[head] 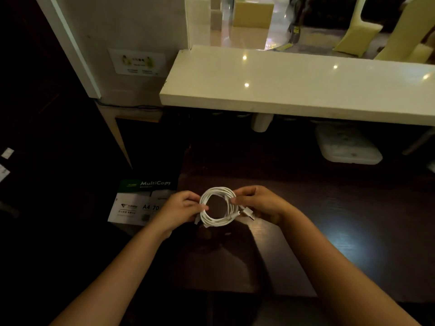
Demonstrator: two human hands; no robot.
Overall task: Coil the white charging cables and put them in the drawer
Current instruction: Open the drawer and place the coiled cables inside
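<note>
The coiled charging cable (217,207) is white. The desk (329,208) under it is dark brown. The counter (294,83) above is creamy white with small bright light spots. The paper box (138,201) is white with a green top and white letters. The chairs (357,36) are pale yellow.

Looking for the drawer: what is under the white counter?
Under the white counter sit a white cylindrical object and a pale flat container. The rest is in shadow; no drawer is discernible.
</note>
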